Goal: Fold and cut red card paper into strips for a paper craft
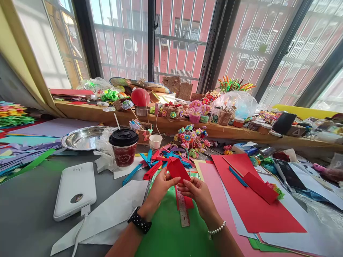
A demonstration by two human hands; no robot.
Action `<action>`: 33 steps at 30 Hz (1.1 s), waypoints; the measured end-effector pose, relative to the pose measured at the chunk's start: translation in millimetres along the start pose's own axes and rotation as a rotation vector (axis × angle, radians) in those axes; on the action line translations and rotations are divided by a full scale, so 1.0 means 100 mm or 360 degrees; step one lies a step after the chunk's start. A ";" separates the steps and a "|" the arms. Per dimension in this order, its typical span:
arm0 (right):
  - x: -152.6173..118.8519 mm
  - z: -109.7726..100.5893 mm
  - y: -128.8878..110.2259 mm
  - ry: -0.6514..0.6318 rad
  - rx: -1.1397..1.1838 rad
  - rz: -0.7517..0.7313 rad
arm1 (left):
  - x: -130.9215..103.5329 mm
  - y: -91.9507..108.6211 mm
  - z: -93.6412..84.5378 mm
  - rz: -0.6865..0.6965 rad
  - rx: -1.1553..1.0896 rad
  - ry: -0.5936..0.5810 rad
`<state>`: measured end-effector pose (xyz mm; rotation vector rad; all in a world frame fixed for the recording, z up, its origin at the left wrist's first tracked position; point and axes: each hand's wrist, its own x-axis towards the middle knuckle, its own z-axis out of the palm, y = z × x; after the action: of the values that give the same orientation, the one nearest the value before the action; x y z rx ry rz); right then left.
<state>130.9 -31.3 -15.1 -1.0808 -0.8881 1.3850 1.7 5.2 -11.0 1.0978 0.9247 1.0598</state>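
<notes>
Between my two hands is a small red paper piece [178, 170], held up over the green mat [171, 228]. My left hand [163, 184] is closed on its left and lower edge. With its fingertips pressed together, my right hand [193, 191] grips the lower right corner of the same piece. Beneath the hands a ruler [183, 210] lies on the mat, with more red paper partly under it. Folded blue strips [131, 175] and folded red strips [152, 171] lie in a pile just beyond my left hand.
A dark-lidded cup [124, 153], a paper cup [155, 142], a metal tray [83, 138] and a white power bank [76, 191] stand or lie left. Large red paper [257, 200] covers sheets at right. Crafts crowd the window ledge [112, 113].
</notes>
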 end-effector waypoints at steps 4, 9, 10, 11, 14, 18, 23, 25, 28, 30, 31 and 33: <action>0.02 -0.03 0.00 -0.0141 -0.0271 -0.0051 | 0.04 -0.01 -0.04 0.0015 -0.0004 0.0071; 0.02 -0.18 -0.12 -0.0077 -0.0621 -0.0511 | 0.07 0.00 -0.09 0.0010 0.0091 0.0004; 0.01 -0.20 -0.14 -0.0110 -0.0702 -0.0586 | 0.07 0.01 -0.09 -0.0008 0.0122 -0.0009; 0.00 -0.21 -0.15 -0.0159 -0.0796 -0.0650 | 0.07 0.02 -0.10 -0.0019 0.0153 -0.0021; -0.03 -0.19 -0.15 -0.0268 -0.1080 -0.0833 | 0.06 0.04 -0.09 -0.0005 0.0191 -0.0062; -0.01 -0.16 -0.09 -0.0154 -0.1297 -0.1029 | 0.03 0.05 -0.07 0.0015 0.0136 -0.0073; 0.00 -0.17 -0.08 -0.0129 -0.1342 -0.1090 | 0.01 0.04 -0.07 -0.0022 0.0084 -0.0038; 0.00 -0.19 -0.10 -0.0171 -0.1354 -0.1061 | 0.02 0.02 -0.07 0.0001 0.0122 -0.0030; -0.02 -0.22 -0.14 -0.0225 -0.1355 -0.0993 | 0.04 0.00 -0.08 0.0018 0.0198 -0.0018; -0.02 -0.23 -0.16 -0.0230 -0.1343 -0.0968 | 0.04 0.00 -0.08 0.0010 0.0225 -0.0024; -0.01 -0.23 -0.16 -0.0223 -0.1331 -0.0961 | 0.04 0.00 -0.08 0.0008 0.0228 -0.0035; -0.01 -0.23 -0.16 -0.0209 -0.1295 -0.0939 | 0.04 0.00 -0.07 0.0019 0.0221 -0.0061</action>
<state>157.2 -31.8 -7.1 -1.1691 -1.7841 0.5897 -4.0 10.3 -12.6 1.2354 0.9733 0.9923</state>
